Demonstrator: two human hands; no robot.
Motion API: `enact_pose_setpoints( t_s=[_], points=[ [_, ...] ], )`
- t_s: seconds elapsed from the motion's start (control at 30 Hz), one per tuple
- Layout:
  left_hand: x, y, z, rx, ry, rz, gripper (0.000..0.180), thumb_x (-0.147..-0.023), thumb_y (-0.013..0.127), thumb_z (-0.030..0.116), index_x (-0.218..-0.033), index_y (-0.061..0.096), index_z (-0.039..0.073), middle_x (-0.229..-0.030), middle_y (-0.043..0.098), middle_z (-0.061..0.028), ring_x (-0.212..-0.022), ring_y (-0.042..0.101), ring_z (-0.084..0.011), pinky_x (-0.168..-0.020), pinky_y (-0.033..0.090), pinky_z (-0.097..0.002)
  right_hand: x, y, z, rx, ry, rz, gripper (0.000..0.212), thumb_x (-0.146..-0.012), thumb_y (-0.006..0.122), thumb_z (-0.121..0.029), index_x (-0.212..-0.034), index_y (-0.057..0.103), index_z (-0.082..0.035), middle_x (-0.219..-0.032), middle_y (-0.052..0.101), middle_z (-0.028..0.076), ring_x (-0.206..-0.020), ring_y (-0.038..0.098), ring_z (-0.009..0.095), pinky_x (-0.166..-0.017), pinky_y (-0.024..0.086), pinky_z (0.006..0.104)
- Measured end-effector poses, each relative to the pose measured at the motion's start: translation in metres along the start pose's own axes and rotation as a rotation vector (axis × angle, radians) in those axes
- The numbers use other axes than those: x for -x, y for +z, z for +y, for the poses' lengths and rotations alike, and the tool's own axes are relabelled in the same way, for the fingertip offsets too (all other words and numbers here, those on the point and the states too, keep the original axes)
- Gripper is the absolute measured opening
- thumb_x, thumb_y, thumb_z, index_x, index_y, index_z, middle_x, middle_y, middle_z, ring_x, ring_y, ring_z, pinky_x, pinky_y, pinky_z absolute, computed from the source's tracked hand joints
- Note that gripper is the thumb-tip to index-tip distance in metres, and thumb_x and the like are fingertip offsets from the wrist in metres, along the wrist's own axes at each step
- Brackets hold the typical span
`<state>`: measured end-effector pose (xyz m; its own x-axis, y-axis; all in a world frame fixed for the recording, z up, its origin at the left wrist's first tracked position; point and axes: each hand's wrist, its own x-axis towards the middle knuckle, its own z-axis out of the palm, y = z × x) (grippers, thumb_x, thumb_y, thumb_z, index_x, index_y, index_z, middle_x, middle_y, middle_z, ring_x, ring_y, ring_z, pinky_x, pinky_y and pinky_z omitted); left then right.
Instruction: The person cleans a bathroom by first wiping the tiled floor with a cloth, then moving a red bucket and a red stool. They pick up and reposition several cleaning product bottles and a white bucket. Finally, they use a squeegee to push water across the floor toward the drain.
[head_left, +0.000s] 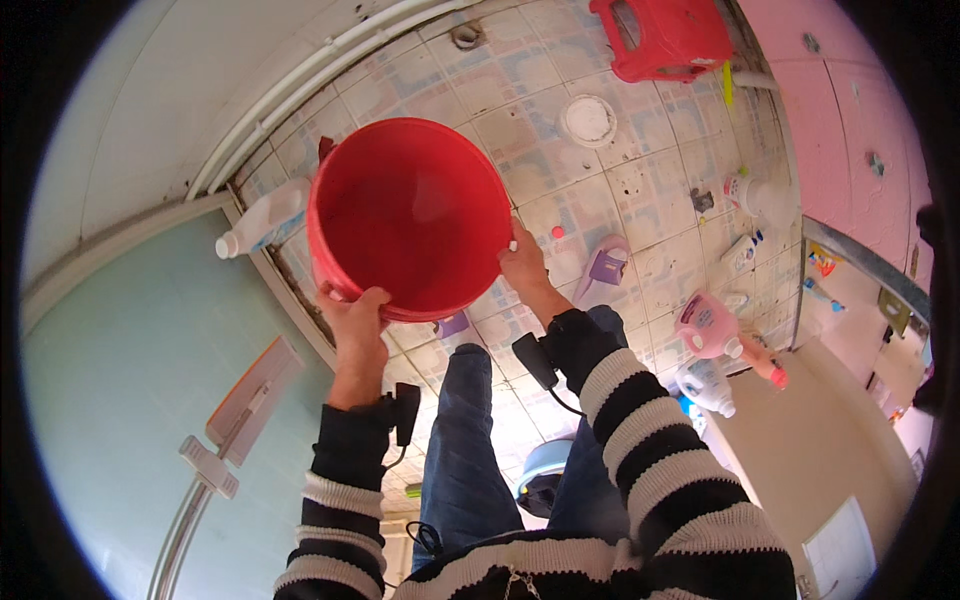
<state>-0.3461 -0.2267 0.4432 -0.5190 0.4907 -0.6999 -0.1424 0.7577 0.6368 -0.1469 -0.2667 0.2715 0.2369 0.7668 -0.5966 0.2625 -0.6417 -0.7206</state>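
A large red bucket (405, 225) is held up in front of me, its mouth tilted toward me. My left hand (352, 325) grips its near left side, thumb over the rim. On the right side of the rim, my right hand (525, 268) is closed round the edge. The inside looks smooth and shiny; whether any liquid lies in it I cannot tell. Below the bucket, a purple slipper (453, 325) shows in part by my leg. Its pair, another purple slipper (604, 268), is on the tiles right of my right hand.
A white jug (268, 215) lies left of the bucket. A flat-headed mop (250, 395) leans on the glass panel (130, 380). Farther off are a red stool (670, 40) and a round white disc (588, 121). Several bottles, including a pink jug (708, 325), lie at right.
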Motion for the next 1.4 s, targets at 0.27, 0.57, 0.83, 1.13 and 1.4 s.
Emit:
enact_pose_setpoints(
  t_s=[0.27, 0.57, 0.83, 1.13, 1.4],
  points=[
    [0.003, 0.114, 0.016, -0.324, 0.157, -0.142, 0.076, -0.063, 0.07, 0.001, -0.127, 0.029, -0.004, -0.1, 0.05, -0.0142, -0.084, 0.054, -0.0211, -0.068, 0.047, -0.0329, -0.04, -0.074, 0.031, -0.123, 0.053, 0.142, 0.039, -0.081, 0.051, 0.002, -0.119, 0.061, -0.002, -0.093, 0.068, 0.006, -0.076, 0.062, 0.013, -0.065, 0.049, 0.0267],
    [0.013, 0.194, 0.041, -0.536, 0.152, -0.269, 0.075, -0.064, 0.072, 0.01, -0.121, 0.03, -0.014, -0.096, 0.053, -0.0172, -0.085, 0.056, -0.0247, -0.072, 0.048, -0.0364, -0.078, -0.129, 0.048, -0.187, 0.243, 0.074, 0.035, -0.084, 0.048, 0.001, -0.116, 0.063, 0.002, -0.086, 0.068, 0.007, -0.066, 0.061, 0.013, -0.057, 0.048, 0.0276],
    [0.007, 0.216, 0.04, -0.637, 0.286, -0.232, 0.065, -0.065, 0.074, 0.013, -0.112, 0.037, -0.014, -0.096, 0.056, -0.0169, -0.081, 0.058, -0.0235, -0.068, 0.05, -0.0339, -0.084, -0.123, 0.071, -0.285, 0.259, 0.103, 0.032, -0.084, 0.049, 0.0, -0.114, 0.061, 0.003, -0.084, 0.067, 0.01, -0.067, 0.061, 0.015, -0.054, 0.047, 0.0278],
    [-0.008, 0.154, 0.066, -0.568, 0.137, -0.284, 0.069, -0.066, 0.073, 0.01, -0.123, 0.037, -0.003, -0.103, 0.056, -0.0135, -0.082, 0.06, -0.0218, -0.057, 0.052, -0.0342, -0.04, -0.108, 0.013, -0.253, 0.128, 0.204, 0.042, -0.078, 0.057, -0.008, -0.119, 0.054, -0.001, -0.097, 0.069, 0.021, -0.092, 0.067, 0.036, -0.079, 0.052, 0.0406],
    [-0.027, 0.071, 0.083, -0.384, 0.005, -0.358, 0.049, -0.076, 0.064, 0.015, -0.118, 0.041, 0.004, -0.097, 0.057, -0.0081, -0.081, 0.06, -0.0187, -0.07, 0.055, -0.0406, -0.017, -0.09, -0.055, -0.415, 0.021, 0.139, 0.058, -0.074, 0.056, -0.001, -0.13, 0.045, 0.0, -0.107, 0.065, 0.021, -0.101, 0.064, 0.03, -0.085, 0.051, 0.0359]
  ],
)
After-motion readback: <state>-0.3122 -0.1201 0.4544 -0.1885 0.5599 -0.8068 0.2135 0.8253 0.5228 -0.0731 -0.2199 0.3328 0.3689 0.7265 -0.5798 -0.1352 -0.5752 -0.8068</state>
